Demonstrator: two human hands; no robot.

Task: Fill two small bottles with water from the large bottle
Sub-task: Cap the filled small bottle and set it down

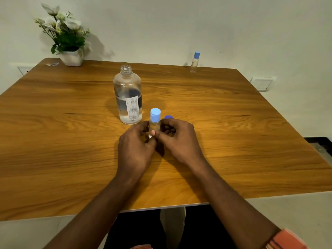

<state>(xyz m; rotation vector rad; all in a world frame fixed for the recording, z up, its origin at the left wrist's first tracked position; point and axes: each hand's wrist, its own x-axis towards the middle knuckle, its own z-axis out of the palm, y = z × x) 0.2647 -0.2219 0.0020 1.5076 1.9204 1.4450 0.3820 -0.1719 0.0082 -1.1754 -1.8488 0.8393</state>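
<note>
Tabletop: both hands' grip on small bottle

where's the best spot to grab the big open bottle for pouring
Wrap the wide, straight body of the large bottle from the side, at or below its shoulder. It stands upright and uncapped, and the neck is narrow, so a mid-body grip should control the tilt better.

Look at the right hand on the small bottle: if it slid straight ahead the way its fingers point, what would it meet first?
The right hand points forward and left, its grip already on the small bottle. Beyond that, the large bottle probably comes first. The dark blue cap sits just beyond its knuckles, likely off that line; depth is unclear.
</note>
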